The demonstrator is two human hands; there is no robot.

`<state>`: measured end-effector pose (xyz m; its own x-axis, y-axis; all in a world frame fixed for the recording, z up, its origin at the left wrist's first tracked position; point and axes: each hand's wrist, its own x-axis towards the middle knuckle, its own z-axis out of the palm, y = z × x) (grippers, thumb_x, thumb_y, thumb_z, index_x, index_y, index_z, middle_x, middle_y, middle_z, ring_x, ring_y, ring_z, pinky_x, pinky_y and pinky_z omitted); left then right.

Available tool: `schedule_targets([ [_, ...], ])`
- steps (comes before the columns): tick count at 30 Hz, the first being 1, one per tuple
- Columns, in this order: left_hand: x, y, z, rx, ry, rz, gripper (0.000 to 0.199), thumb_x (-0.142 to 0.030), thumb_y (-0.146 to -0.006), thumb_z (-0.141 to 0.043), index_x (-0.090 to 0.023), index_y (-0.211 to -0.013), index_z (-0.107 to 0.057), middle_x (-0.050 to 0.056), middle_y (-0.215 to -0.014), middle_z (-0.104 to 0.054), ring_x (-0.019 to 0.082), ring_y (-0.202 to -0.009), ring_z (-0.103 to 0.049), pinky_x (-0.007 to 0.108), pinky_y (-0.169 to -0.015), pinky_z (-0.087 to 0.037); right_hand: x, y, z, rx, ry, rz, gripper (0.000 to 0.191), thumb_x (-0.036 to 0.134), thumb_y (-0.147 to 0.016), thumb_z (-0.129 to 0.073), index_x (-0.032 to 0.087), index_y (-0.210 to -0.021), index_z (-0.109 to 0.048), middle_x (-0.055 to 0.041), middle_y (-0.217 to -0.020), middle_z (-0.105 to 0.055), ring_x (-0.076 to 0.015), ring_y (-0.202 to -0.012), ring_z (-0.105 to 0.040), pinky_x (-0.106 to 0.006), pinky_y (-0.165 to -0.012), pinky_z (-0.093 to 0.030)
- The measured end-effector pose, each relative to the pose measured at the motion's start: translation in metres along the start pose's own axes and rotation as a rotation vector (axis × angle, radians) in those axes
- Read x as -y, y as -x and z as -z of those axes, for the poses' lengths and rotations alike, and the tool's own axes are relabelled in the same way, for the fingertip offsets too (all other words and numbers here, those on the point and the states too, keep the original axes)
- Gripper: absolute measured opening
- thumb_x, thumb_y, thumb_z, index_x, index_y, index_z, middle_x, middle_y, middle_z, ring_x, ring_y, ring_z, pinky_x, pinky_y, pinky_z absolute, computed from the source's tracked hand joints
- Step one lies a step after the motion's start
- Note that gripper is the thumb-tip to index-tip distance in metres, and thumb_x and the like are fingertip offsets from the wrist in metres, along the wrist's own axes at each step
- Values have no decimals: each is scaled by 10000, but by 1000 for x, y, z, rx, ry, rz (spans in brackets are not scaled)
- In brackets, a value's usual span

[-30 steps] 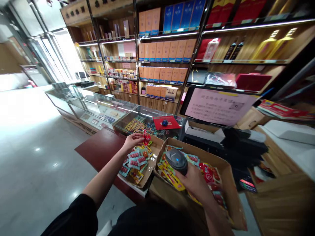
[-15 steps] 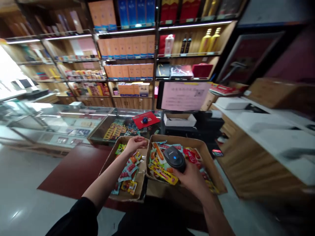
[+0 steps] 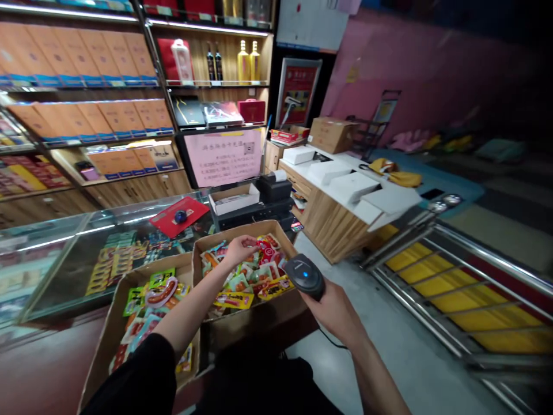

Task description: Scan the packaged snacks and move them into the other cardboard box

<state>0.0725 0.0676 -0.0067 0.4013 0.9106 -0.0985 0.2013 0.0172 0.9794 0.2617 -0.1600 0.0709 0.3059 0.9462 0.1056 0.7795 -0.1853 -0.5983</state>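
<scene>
My right hand [image 3: 334, 311] is closed around the handle of a black barcode scanner [image 3: 306, 275] with a lit blue light, at the right edge of a cardboard box [image 3: 285, 230]. Small snack packets [image 3: 248, 276] in bright wrappers fill this box. Over them hovers my left hand [image 3: 242, 249], its fingers loosely curved and apart, with nothing visible in them. A second cardboard box [image 3: 106, 340] stands to the left under my left forearm. It also holds packets, among them a sausage-shaped packet [image 3: 162, 293] on top; my sleeve hides part of it.
Behind the boxes is a glass counter [image 3: 64, 242] with a red sheet [image 3: 179, 216] and a dark blue round object [image 3: 180, 217] on it. A white tray [image 3: 234, 202] and a small black printer [image 3: 275, 187] stand further right. Metal railings [image 3: 458, 288] run along the right side.
The view has turned to the right. My left hand has moved from above the left box to above the right box. The scanner has shifted from over the packets to the right box's edge.
</scene>
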Motion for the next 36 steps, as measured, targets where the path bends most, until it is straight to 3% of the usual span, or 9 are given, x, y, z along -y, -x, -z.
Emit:
schedule_targets([
  [5, 12, -24, -19, -93, -410, -106, 351, -171, -628, -831, -185, -967, -742, 99, -975, -729, 246, -937, -676, 335, -904, -488, -11, 12, 19, 5, -26, -61, 279, 306, -835, -577, 187, -1059, -693, -100, -1029, -776, -299, -989, -726, -353, -797, -542],
  [11, 14, -34, -33, -85, -510, 36, 469, -157, -604, -819, -173, -1058, -705, 126, -1018, -732, 294, -1012, -669, 356, -914, -459, -19, 17, 32, -4, -64, -65, 297, 280, -826, -574, 186, -1081, -691, -95, -1041, -772, -282, -982, -722, -348, -812, -534],
  [16, 19, -34, -38, -189, -396, 101, 432, -168, -559, -846, -189, -956, -677, 36, -772, -704, 220, -769, -670, 284, -744, -476, -30, 14, 35, -9, -73, -27, 277, 273, -822, -581, 190, -1064, -685, -95, -1022, -774, -277, -971, -723, -339, -811, -528],
  [19, 22, -29, -41, -160, -346, 136, 450, -204, -554, -861, -175, -956, -663, 6, -707, -678, 182, -645, -635, 264, -654, -467, -35, 10, 34, 2, -70, -6, 268, 288, -815, -584, 186, -1042, -682, -102, -1018, -774, -287, -963, -723, -346, -801, -529],
  [24, 21, -16, -45, -47, -392, 76, 415, -153, -475, -882, -183, -833, -674, -27, -598, -628, 188, -635, -634, 264, -663, -473, -37, 2, 35, 20, -68, 40, 222, 290, -807, -586, 195, -978, -690, -92, -967, -779, -280, -922, -728, -335, -762, -531],
  [27, 20, -8, -48, -53, -421, 41, 540, -143, -465, -884, -204, -959, -673, -36, -625, -635, 188, -644, -642, 259, -667, -477, -39, -3, 35, 23, -80, 72, 226, 291, -811, -585, 194, -983, -695, -90, -951, -780, -276, -913, -729, -330, -756, -532],
  [30, 22, -4, -55, -106, -396, 28, 504, -179, -526, -875, -205, -979, -655, -23, -663, -651, 178, -635, -637, 252, -643, -473, -41, -6, 35, 25, -96, 96, 242, 290, -808, -590, 190, -1002, -698, -90, -953, -778, -277, -919, -730, -330, -760, -535],
  [33, 22, -3, -61, -158, -226, 75, 382, -205, -606, -847, -192, -926, -637, -12, -675, -662, 155, -593, -619, 241, -596, -472, -43, -9, 36, 44, -118, 129, 246, 272, -810, -587, 187, -1013, -696, -93, -978, -775, -276, -936, -726, -336, -780, -537],
  [36, 16, -2, -59, -224, 110, 62, 313, -269, -672, -828, -180, -897, -629, 11, -741, -695, 139, -640, -642, 228, -609, -500, -42, -13, 37, 66, -121, 145, 239, 287, -831, -577, 190, -1016, -692, -90, -977, -774, -274, -939, -725, -337, -783, -537],
])
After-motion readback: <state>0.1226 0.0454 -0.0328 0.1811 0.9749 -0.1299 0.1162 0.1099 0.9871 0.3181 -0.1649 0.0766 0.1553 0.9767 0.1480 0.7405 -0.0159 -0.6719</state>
